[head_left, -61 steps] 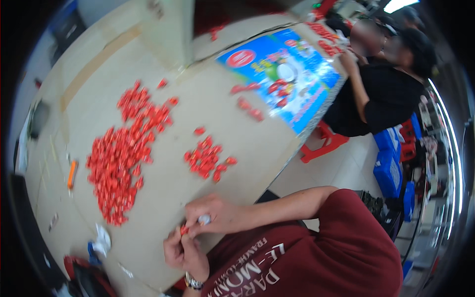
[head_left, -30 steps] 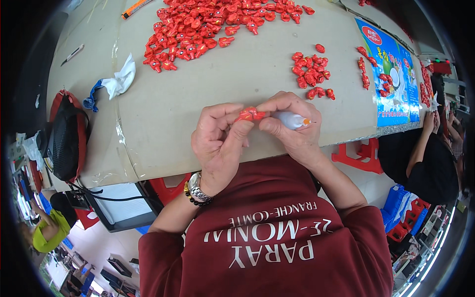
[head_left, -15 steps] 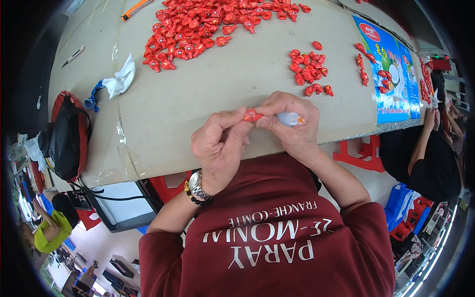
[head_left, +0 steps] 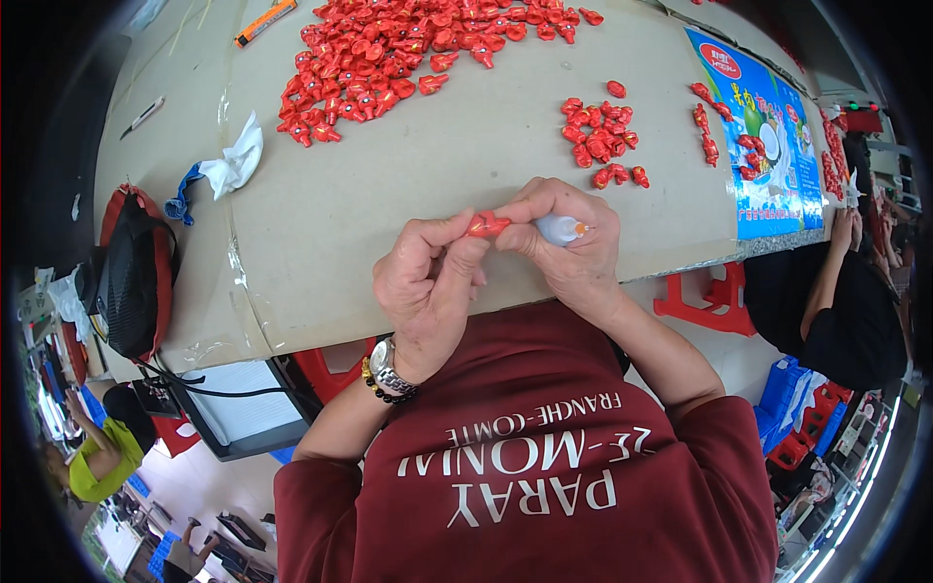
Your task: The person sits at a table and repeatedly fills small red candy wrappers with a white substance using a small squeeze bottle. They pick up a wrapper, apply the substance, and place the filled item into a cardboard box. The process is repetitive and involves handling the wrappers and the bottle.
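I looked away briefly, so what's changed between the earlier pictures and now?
The view swung round, bringing the left hand and right hand up toward mid-picture. In the last second, the bottle tilted, its orange tip turning more toward the camera; the red piece turned slightly. Nothing was visibly taken or released: both hands still pinch the piece. The large pile and small pile look unchanged.
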A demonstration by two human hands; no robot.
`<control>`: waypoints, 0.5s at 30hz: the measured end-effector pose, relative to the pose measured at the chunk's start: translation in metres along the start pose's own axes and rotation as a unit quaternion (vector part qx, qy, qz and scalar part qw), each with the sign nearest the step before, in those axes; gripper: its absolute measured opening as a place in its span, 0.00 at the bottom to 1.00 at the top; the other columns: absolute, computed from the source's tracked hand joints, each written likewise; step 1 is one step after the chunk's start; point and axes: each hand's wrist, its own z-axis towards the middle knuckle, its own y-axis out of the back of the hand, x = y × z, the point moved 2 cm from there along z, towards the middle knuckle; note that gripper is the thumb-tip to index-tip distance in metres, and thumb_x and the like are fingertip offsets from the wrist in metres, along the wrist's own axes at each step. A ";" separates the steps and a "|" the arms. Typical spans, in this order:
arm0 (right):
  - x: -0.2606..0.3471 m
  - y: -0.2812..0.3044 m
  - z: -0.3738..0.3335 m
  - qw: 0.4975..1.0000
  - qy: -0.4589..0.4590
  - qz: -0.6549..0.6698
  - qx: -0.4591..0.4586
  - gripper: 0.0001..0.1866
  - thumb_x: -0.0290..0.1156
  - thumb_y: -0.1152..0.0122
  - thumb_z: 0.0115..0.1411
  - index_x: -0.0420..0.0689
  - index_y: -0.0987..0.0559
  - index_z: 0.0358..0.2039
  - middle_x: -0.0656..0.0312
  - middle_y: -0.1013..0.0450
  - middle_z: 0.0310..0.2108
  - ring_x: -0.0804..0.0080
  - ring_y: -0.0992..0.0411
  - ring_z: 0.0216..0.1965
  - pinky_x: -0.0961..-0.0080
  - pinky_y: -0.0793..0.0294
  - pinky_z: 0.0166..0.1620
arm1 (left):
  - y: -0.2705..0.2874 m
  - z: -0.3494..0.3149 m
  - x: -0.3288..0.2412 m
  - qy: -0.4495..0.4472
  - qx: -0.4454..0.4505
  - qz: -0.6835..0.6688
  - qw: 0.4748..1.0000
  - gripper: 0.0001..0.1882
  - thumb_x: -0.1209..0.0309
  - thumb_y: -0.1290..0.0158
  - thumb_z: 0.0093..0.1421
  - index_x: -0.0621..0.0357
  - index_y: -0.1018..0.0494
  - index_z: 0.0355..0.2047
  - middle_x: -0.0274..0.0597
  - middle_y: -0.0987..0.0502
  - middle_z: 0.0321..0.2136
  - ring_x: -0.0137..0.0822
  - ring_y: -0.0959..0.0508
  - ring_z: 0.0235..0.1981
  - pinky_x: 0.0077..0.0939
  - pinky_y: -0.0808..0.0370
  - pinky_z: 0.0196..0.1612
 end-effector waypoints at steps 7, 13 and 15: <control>0.003 0.004 -0.001 0.994 -0.042 0.099 0.002 0.04 0.21 0.35 0.52 0.37 0.22 0.29 0.63 0.26 0.26 0.82 0.29 0.28 0.83 0.30 0.31 | -0.007 0.000 -0.003 0.032 -0.038 0.000 0.999 0.14 0.80 0.47 0.59 0.65 0.32 0.46 0.39 0.23 0.25 0.20 0.28 0.18 0.12 0.32 0.20; 0.015 0.021 0.000 0.989 -0.029 0.145 -0.032 0.05 0.18 0.36 0.52 0.37 0.21 0.31 0.62 0.27 0.29 0.80 0.29 0.29 0.84 0.31 0.31 | -0.016 0.000 -0.005 0.007 -0.044 -0.041 0.998 0.26 0.78 0.47 0.58 0.63 0.42 0.56 0.41 0.24 0.29 0.21 0.30 0.18 0.11 0.32 0.19; 0.015 0.038 0.002 0.994 0.016 0.073 -0.083 0.04 0.19 0.37 0.53 0.38 0.21 0.31 0.62 0.27 0.29 0.80 0.29 0.28 0.85 0.30 0.32 | -0.014 0.001 -0.001 0.003 -0.023 -0.031 0.999 0.25 0.79 0.48 0.58 0.63 0.42 0.55 0.40 0.24 0.29 0.21 0.30 0.18 0.11 0.32 0.19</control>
